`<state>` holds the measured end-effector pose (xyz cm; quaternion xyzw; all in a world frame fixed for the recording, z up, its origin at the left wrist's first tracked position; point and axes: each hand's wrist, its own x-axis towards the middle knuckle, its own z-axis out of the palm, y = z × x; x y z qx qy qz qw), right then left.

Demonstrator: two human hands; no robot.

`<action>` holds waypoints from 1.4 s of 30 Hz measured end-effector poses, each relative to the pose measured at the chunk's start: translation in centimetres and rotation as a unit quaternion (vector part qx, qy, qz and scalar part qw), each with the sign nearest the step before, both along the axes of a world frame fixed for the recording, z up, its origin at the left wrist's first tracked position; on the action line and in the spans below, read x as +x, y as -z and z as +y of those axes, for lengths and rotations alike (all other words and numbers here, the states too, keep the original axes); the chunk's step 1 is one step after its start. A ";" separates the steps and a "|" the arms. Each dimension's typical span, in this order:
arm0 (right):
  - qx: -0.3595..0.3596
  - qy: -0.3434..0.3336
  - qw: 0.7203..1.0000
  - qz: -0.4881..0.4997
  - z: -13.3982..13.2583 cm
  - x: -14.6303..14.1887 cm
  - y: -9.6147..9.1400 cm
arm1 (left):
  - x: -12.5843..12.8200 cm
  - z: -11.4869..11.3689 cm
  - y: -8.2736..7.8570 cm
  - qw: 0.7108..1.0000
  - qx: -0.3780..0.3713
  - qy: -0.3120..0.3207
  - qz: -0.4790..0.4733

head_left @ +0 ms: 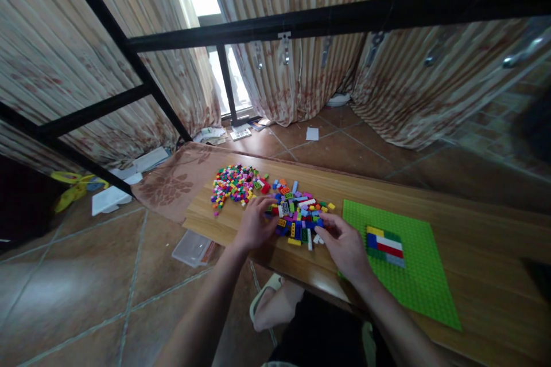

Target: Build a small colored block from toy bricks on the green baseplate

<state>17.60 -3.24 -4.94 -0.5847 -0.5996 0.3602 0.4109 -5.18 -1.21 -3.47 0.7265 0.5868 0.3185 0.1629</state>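
- We've got both hands at the loose brick pile (303, 210), which sits on the wooden table (486, 243) right between them: off to the right of our left hand, and to the left of our right hand.
- Left hand (257, 225): it's at the pile's left edge, fingers curled over the bricks. We honestly can't tell if anything is pinched under there.
- Right hand (346, 245): thumb and fingers are bent in at the pile's right edge, right by a dark blue brick (319, 222). Gripping it or just touching? Too small for us to say.
- The pile is a jumble, with bricks pointing every which way, so we can't give it one proper long axis.
- The relation we'd watch is right hand to green baseplate (424, 292). The plate lies flat just to the right of the pile, and our right forearm reaches across its near left part. Right hand is clearly the nearer one; the left is over on the far side of the bricks.
- On that plate there's a flat block of joined bricks (390, 246), to the right of our right hand. Its white and red bars run roughly along the table's length.
- Heap of tinier pieces (235, 184) sits beyond our left hand, a bit to the left, touched by neither hand.
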 end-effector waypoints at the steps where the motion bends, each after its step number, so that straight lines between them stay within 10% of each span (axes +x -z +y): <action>1: -0.003 0.001 1.000 0.003 -0.2 0.0 -0.1 | 0.4 0.0 0.1 0.999 0.010 0.010 0.029; 29: -0.026 0.008 0.997 0.067 -3.1 1.2 -1.0 | 2.7 2.6 1.1 0.986 0.077 0.001 0.147; 42: -0.021 0.025 0.999 0.036 -3.7 1.5 0.1 | 0.9 0.7 1.1 0.995 0.048 -0.084 -0.008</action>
